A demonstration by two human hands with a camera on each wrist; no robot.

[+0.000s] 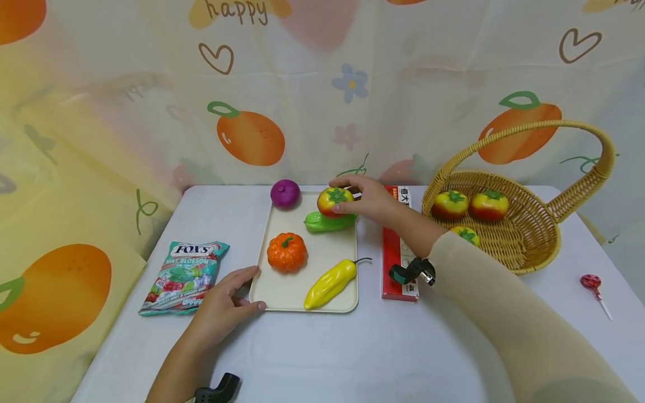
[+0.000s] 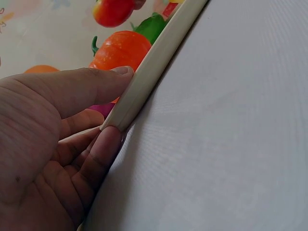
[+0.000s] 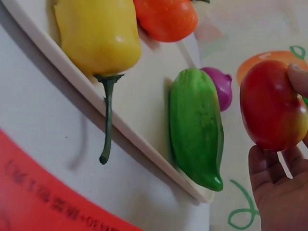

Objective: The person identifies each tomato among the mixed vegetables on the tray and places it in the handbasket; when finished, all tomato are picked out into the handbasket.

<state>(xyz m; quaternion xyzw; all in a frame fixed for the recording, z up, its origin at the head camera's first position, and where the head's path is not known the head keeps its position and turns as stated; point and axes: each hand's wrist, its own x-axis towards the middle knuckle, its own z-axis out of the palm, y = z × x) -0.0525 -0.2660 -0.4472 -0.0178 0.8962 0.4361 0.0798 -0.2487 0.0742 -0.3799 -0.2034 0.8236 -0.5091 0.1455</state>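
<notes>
My right hand [image 1: 372,198] holds a red and yellow tomato [image 1: 333,200] with a green leafy top between thumb and fingers. In the right wrist view the tomato [image 3: 269,108] hangs above the tray, clear of the green vegetable [image 3: 195,127]. My left hand [image 1: 227,302] grips the near left corner of the cream tray [image 1: 314,280], thumb on the rim [image 2: 149,72]. On the tray lie an orange pumpkin [image 1: 286,253], a yellow pepper [image 1: 330,285] with a dark stem, the green vegetable and, at the far left corner, a purple onion [image 1: 285,194].
A wicker basket [image 1: 534,246] with a tall handle stands at the right, several tomatoes [image 1: 489,205] inside. A red and white box [image 1: 392,246] lies between tray and basket, partly under my right forearm. A candy bag [image 1: 183,277] lies left; a lollipop [image 1: 590,282] lies far right.
</notes>
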